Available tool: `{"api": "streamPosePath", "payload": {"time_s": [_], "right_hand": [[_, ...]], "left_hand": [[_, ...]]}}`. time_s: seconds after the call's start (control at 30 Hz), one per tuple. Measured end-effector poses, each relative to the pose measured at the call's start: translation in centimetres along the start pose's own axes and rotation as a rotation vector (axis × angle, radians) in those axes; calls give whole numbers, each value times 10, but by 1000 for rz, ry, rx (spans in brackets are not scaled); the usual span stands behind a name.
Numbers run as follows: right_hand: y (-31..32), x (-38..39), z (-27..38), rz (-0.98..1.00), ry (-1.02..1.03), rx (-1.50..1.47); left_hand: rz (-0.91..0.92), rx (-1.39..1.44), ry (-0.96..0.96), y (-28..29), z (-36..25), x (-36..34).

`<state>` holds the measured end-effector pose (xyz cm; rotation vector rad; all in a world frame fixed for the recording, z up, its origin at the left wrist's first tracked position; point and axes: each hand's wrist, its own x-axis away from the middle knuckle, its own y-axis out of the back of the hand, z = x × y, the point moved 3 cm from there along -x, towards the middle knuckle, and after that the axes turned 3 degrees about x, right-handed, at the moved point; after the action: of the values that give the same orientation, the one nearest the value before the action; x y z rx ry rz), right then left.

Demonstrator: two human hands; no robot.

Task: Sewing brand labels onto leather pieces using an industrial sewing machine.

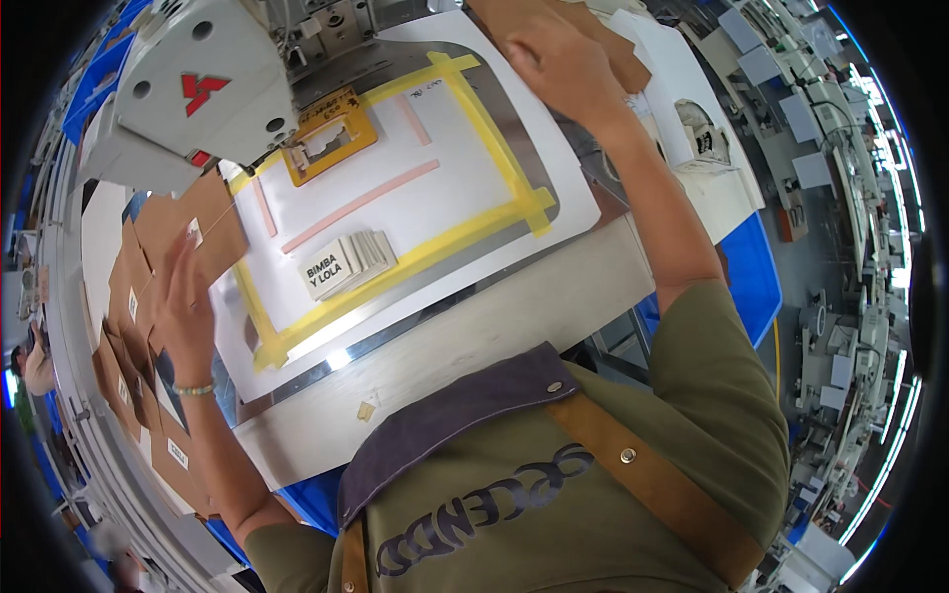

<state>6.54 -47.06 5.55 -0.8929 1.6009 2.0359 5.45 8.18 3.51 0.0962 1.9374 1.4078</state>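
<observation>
My left hand [186, 306] is over the pile of brown flat pieces [163, 222] at the left, its fingers stretched out by a small white label on the top piece. Up at the far right, the fingers of my right hand [568, 64] are curled in on a brown piece [608, 40]; their tips are partly hidden. Between my hands, a stack of white labels [366, 259] with dark print lies on a white sheet [455, 173] bordered with yellow tape. Beyond it, a yellow clamp frame [358, 127] sits beneath the sewing machine head [203, 84].
Pink strips [361, 206] mark the white sheet. The worktable's pale front edge [474, 336] runs before me. A white round-edged device [697, 133] stands at the right, above a blue bin [748, 272]. More labelled brown pieces [168, 420] overlap down the left side.
</observation>
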Motion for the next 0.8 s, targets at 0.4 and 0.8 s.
{"api": "streamPosePath", "payload": {"time_s": [0.4, 0.8], "right_hand": [[-72, 20, 194, 2, 964, -123], [-50, 0, 160, -8, 498, -419]], "left_hand": [[173, 599, -14, -40, -113, -42], [336, 492, -69, -50, -96, -16]]}}
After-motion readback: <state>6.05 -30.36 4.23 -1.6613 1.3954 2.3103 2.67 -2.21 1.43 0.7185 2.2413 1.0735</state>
